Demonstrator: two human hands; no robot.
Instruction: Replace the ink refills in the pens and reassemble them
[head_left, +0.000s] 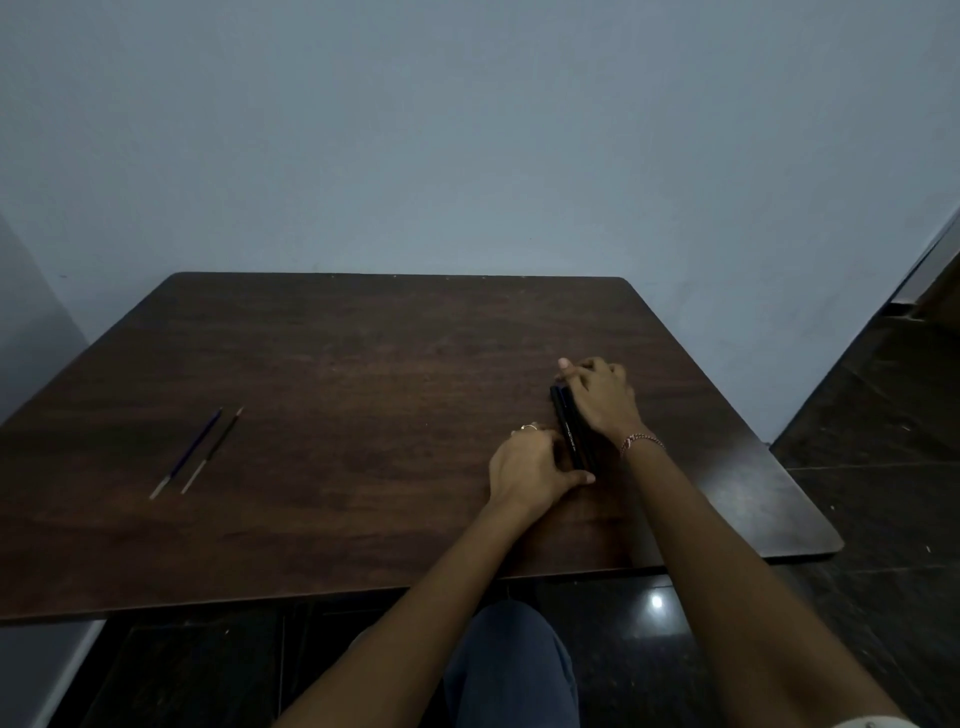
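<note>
The dark wooden tabletop (363, 364) stands against a plain wall (467, 130).

**Pens.** A bundle of black pens (570, 428) lies on the right part of the tabletop, long axis running near to far. The light is dim, so the number of pens cannot be counted; there appear to be two or more side by side.

**Hands.** Both hands are on the bundle.
- The left hand (527, 465) grips the near end, fingers curled against the left side and thumb laid across the near tip. A ring (529, 427) shows on one finger.
- The right hand (602, 397) grips the far end from the right side, fingers bent over the top of the pens. A bracelet (642, 441) circles its wrist.

**Refills.** Two ink refills lie on the left part of the tabletop, well apart from the pens. The blue refill (187, 453) is on the left; the darker refill (213, 450) lies just beside it, nearly parallel. Their pale ends point toward the near edge.
</note>
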